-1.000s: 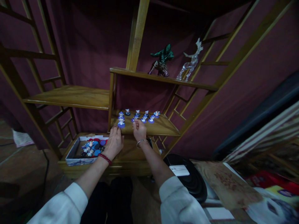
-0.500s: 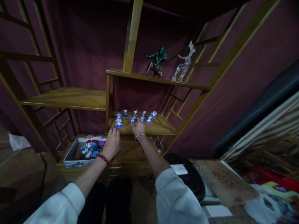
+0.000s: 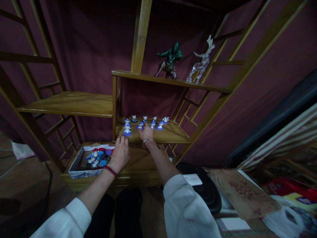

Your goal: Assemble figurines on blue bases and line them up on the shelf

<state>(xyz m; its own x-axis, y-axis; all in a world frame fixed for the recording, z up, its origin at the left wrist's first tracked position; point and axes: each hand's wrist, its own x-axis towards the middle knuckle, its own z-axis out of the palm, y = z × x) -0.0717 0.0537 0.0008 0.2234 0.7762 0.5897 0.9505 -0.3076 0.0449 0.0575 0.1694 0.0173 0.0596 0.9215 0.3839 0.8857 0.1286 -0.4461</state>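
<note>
On the low shelf (image 3: pixel 170 135) stand several small figurines with round bases. My right hand (image 3: pixel 146 134), with a silver bangle at the wrist, has thumb and finger closed at the base of a purple-and-white figurine (image 3: pixel 140 125) in the front row. Its fingertips are partly hidden. My left hand (image 3: pixel 121 153), wearing a red bead bracelet, rests with fingers stretched over the shelf's front edge. Just beyond those fingers is another purple figurine (image 3: pixel 127 130), and I see no object in that hand. Black-based figurines (image 3: pixel 145 119) stand along the back.
An open box (image 3: pixel 76 173) of jumbled figurines sits at lower left. Above, a green hooded statue (image 3: pixel 171 61) and a clear deer figure (image 3: pixel 202 64) occupy the upper shelf. A wooden upright (image 3: pixel 114 109) bounds the low shelf's left side. Black round object (image 3: pixel 210 195) lies at right.
The figurine at my right hand has shifted slightly left relative to its neighbours, and the right hand with it. My left hand stays at the shelf edge. The view has shifted a little.
</note>
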